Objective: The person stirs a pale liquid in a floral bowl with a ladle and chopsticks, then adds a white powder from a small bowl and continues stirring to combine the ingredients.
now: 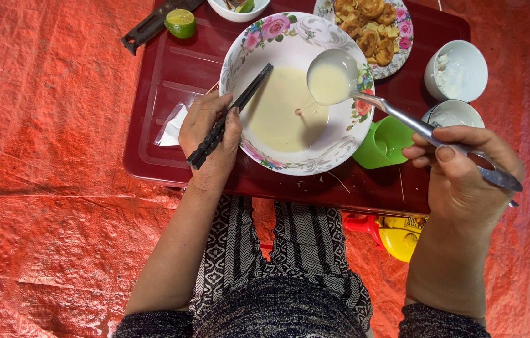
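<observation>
A wide floral bowl holds pale yellow batter on a dark red tray table. My left hand rests at the bowl's left rim and grips black chopsticks whose tips point into the bowl. My right hand holds a metal ladle by its long handle. The ladle's cup hovers above the bowl, filled with batter, and a thin drip falls from it.
A floral plate of fried golden pieces sits at the back. Two white cups stand on the right, beside a green cup. A lime half and a knife lie at back left. Orange tarpaulin covers the ground.
</observation>
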